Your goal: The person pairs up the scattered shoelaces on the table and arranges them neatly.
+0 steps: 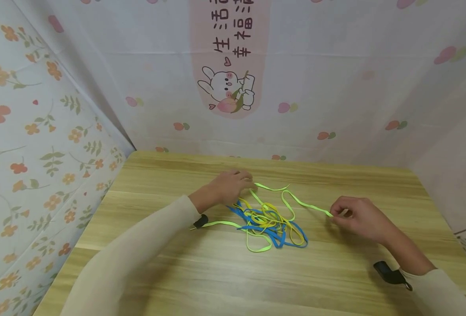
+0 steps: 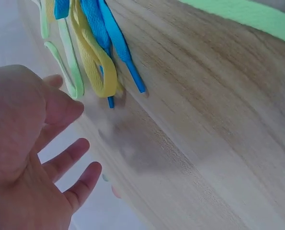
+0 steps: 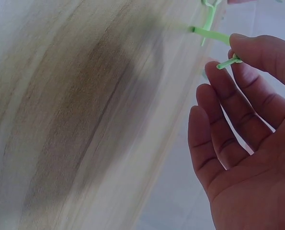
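My right hand (image 1: 359,217) pinches one end of a neon green shoelace (image 1: 312,206) between thumb and index finger. Its short tip (image 3: 227,63) sticks out past the fingers, while the other fingers stay loosely bent. My left hand (image 1: 233,186) hovers at the upper left of a tangle of laces, fingers spread and loosely bent. In the left wrist view its fingertips are right beside a bend in a green lace (image 2: 76,91). Yellow laces (image 1: 270,210) and blue laces (image 1: 282,239) lie looped together with green ones. Blue lace tips (image 2: 136,81) and a yellow loop (image 2: 108,81) hang near that hand.
The laces lie on a wood-grain table (image 1: 217,281). A printed cloth (image 1: 316,87) hangs behind it, and a floral cloth (image 1: 51,175) borders the left side. Another green lace end (image 1: 221,223) runs towards the left sleeve. Black straps (image 1: 388,273) sit at the wrists.
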